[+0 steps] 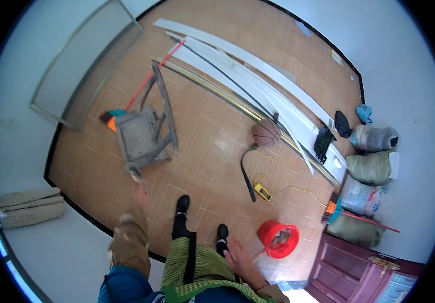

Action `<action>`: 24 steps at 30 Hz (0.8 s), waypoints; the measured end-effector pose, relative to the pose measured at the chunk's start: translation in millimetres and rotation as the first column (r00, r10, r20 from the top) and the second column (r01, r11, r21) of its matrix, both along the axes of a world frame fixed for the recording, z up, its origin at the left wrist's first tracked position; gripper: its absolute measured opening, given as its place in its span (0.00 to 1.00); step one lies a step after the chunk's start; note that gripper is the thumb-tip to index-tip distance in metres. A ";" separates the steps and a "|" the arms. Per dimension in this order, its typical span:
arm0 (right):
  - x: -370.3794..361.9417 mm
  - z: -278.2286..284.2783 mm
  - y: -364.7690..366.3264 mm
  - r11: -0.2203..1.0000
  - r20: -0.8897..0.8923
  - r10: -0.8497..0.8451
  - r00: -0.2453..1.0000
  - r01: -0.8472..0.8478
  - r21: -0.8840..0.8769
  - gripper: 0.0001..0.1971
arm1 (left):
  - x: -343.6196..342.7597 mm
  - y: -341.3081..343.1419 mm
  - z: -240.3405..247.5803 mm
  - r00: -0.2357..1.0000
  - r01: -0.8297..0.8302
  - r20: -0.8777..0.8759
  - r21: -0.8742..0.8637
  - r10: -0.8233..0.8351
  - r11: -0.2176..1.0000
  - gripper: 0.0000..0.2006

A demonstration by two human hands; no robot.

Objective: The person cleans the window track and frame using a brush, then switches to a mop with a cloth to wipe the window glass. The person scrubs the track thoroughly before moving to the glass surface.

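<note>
A worn grey wooden chair (137,135) stands on the tiled floor ahead to the left. My left hand (139,194) reaches toward its near corner, where a small pale piece shows at the fingertips. The hand is smeared by motion, and I cannot tell whether it grips the chair. My right hand (236,256) hangs low beside my right shoe, fingers loosely extended and nothing visible in it. Just right of it stands a red bucket (290,247) with a stick (262,252) leaning out toward my right forearm and greyish contents inside.
A red-handled broom (139,93) lies behind the chair. Long white panels (247,76) cross the floor beyond. Nearer lie a basketball (266,133), a black strap-like strip (246,177) and a yellow device (262,191) with its cord. Stuffed sacks (369,168) line the right wall; a framed screen (88,65) leans left.
</note>
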State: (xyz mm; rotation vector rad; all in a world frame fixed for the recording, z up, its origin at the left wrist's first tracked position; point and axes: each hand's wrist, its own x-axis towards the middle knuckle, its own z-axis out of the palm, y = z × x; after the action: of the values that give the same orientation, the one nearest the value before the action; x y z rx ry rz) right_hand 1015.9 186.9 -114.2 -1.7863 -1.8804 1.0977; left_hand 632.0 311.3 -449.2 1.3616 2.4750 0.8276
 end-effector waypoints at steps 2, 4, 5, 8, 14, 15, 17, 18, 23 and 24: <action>15.3 -16.0 -17.2 0.997 0.108 -0.071 0.992 0.066 0.045 0.21 | -18.2 45.1 -47.3 0.959 -0.192 -0.216 -0.011 0.185 0.981 0.13; 20.6 -7.5 -17.1 0.984 0.152 -0.159 0.976 0.170 -0.062 0.20 | -50.2 94.6 -81.8 0.813 -0.494 -0.376 -0.039 0.445 0.869 0.16; 23.6 -0.8 -15.1 0.967 0.180 -0.209 0.961 0.231 -0.109 0.19 | -68.3 109.3 -94.8 0.726 -0.615 -0.418 -0.039 0.547 0.787 0.17; 36.7 -4.8 -32.9 0.934 0.261 -0.278 0.925 0.323 -0.152 0.18 | -101.3 144.1 -112.2 0.882 -0.320 0.217 -0.375 0.418 0.870 0.26; 60.7 -15.1 -79.7 0.803 0.328 -0.546 0.771 0.593 -0.056 0.15 | -58.0 97.7 -105.8 0.870 0.225 0.490 -0.288 -0.058 0.931 0.19; 68.7 -21.0 -91.3 0.771 0.357 -0.590 0.724 0.637 -0.017 0.15 | -51.1 76.4 -108.3 0.790 0.321 0.609 -0.301 -0.078 0.898 0.17; 89.5 -42.9 -124.5 0.638 0.400 -0.716 0.572 0.768 0.045 0.12 | -29.5 23.1 -108.1 0.544 0.518 0.839 -0.345 0.010 0.782 0.14; 102.7 -59.8 -145.4 0.563 0.418 -0.768 0.486 0.823 0.077 0.11 | -11.6 0.1 -101.6 0.403 0.566 0.886 -0.439 0.230 0.698 0.11; 145.0 -140.7 -196.7 -0.129 0.278 -0.961 0.009 0.871 -0.473 0.14 | 162.7 -63.4 43.1 0.521 0.785 0.832 -0.555 0.189 0.277 0.11; 146.5 -142.8 -184.9 -0.298 0.202 -0.955 -0.218 0.699 -0.650 0.15 | 188.4 -69.6 59.5 0.508 0.794 0.830 -0.555 0.230 0.248 0.12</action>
State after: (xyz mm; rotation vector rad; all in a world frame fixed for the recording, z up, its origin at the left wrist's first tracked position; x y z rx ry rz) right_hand 1162.4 2.0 -257.1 -2.0948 0.6635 1.0965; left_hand 820.4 241.7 -389.6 0.6512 1.2227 -0.2476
